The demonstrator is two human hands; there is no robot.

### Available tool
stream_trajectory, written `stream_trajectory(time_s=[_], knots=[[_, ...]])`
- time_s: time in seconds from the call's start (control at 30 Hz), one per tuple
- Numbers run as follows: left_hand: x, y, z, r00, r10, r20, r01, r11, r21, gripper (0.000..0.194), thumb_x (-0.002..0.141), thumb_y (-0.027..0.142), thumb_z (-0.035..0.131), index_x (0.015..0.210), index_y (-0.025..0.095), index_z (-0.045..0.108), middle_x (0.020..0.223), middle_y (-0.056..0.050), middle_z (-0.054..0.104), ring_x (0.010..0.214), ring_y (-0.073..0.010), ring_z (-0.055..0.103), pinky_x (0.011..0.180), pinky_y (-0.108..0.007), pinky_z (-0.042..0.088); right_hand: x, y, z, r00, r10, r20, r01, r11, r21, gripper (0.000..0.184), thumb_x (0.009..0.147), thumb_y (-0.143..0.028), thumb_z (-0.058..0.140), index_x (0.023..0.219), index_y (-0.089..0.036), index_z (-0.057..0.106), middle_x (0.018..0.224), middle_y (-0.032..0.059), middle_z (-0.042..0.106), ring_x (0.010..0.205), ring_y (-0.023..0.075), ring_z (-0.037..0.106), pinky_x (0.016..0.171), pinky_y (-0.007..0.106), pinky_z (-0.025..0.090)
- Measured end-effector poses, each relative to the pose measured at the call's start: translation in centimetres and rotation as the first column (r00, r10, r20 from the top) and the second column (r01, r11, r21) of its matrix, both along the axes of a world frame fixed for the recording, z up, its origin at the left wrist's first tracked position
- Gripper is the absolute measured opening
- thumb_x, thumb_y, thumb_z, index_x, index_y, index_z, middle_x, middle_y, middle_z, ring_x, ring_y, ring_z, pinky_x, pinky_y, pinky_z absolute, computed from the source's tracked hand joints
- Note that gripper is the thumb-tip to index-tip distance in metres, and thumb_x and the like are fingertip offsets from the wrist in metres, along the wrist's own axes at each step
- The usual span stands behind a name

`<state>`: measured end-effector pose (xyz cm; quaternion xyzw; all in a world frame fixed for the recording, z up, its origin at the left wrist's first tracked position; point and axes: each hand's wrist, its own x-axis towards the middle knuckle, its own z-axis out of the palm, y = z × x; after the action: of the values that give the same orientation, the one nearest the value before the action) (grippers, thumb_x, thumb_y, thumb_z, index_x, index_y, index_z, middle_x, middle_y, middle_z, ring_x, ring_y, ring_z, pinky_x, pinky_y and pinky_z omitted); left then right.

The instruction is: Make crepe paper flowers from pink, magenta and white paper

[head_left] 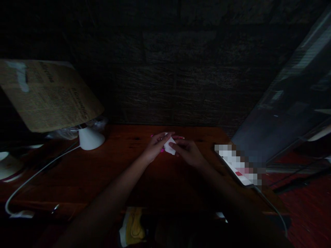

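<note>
A small piece of folded white paper [170, 146] is held between both hands, just above the wooden table [124, 172]. My left hand [156, 146] is closed on its left and upper side, fingers lying across the top. My right hand [188, 150] pinches its right edge with the thumb on the near face. Bits of bright pink [162, 150] show beside the left fingers; what they belong to I cannot make out. The dim light hides the far fingertips.
At the left stands a lamp with a newsprint shade [54, 94] and white base [90, 138]; its cord [42, 168] crosses the table. A white cup [9, 165] sits at far left. A lit phone or tablet [239, 172], partly blurred, lies at right with a cable. A dark wall rises behind.
</note>
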<state>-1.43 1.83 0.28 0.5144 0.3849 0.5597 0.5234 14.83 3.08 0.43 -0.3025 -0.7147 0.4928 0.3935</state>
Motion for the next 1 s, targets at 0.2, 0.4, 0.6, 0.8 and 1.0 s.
stream_trajectory(time_s=[0.2, 0.4, 0.6, 0.8, 1.0], knots=[[-0.3, 0.0, -0.1, 0.990, 0.038, -0.133, -0.029, 0.997, 0.069, 0.044, 0.078, 0.055, 0.069, 0.089, 0.014, 0.077, 0.076, -0.007, 0.074, 0.058, -0.0108, 0.058, 0.054, -0.022, 0.042, -0.3, -0.2, -0.1, 1.000, -0.001, 0.013, 0.001, 1.000, -0.006, 0.048, 0.080, -0.064, 0.062, 0.065, -0.018, 0.065, 0.054, -0.0019, 0.057, 0.051, 0.0111, 0.048, 0.054, 0.025, 0.039], [-0.3, -0.1, 0.3, 0.982, -0.025, -0.186, 0.032, 0.999, 0.039, 0.042, 0.073, 0.056, 0.073, 0.080, 0.015, 0.075, 0.076, -0.006, 0.073, 0.063, -0.0125, 0.064, 0.056, -0.022, 0.047, -0.1, 0.1, 0.0, 0.982, -0.172, -0.079, 0.174, 0.984, 0.029, 0.049, 0.080, -0.063, 0.061, 0.065, -0.017, 0.064, 0.060, -0.0016, 0.055, 0.056, 0.0114, 0.046, 0.054, 0.025, 0.036], [-0.5, -0.5, 0.9, 0.954, -0.157, -0.257, 0.150, 0.988, -0.048, 0.040, 0.073, 0.054, 0.074, 0.072, 0.014, 0.070, 0.067, -0.008, 0.072, 0.056, -0.0136, 0.065, 0.051, -0.023, 0.048, 0.4, 0.6, 0.1, 0.968, -0.232, -0.092, 0.238, 0.969, 0.059, 0.041, 0.080, -0.057, 0.064, 0.072, -0.017, 0.068, 0.068, 0.0006, 0.063, 0.064, 0.0136, 0.054, 0.060, 0.025, 0.042], [-0.5, -0.5, 0.6, 0.935, -0.149, -0.322, 0.177, 0.982, 0.061, 0.036, 0.076, 0.049, 0.072, 0.069, 0.014, 0.067, 0.060, -0.004, 0.067, 0.053, -0.0112, 0.060, 0.053, -0.024, 0.048, 0.5, 0.9, 0.3, 0.982, -0.120, -0.147, 0.110, 0.991, -0.072, 0.037, 0.075, -0.055, 0.071, 0.080, -0.019, 0.073, 0.078, 0.0022, 0.070, 0.070, 0.0159, 0.061, 0.067, 0.028, 0.047], [-0.1, -0.3, 0.4, 0.943, -0.069, -0.325, 0.120, 0.983, 0.141, 0.033, 0.077, 0.043, 0.072, 0.062, 0.016, 0.060, 0.058, 0.000, 0.059, 0.054, -0.0091, 0.054, 0.054, -0.022, 0.043, 0.3, 1.1, 0.0, 0.945, -0.241, -0.222, 0.215, 0.967, -0.136, 0.041, 0.070, -0.059, 0.073, 0.071, -0.018, 0.069, 0.069, 0.0006, 0.065, 0.061, 0.0128, 0.054, 0.058, 0.026, 0.043]])
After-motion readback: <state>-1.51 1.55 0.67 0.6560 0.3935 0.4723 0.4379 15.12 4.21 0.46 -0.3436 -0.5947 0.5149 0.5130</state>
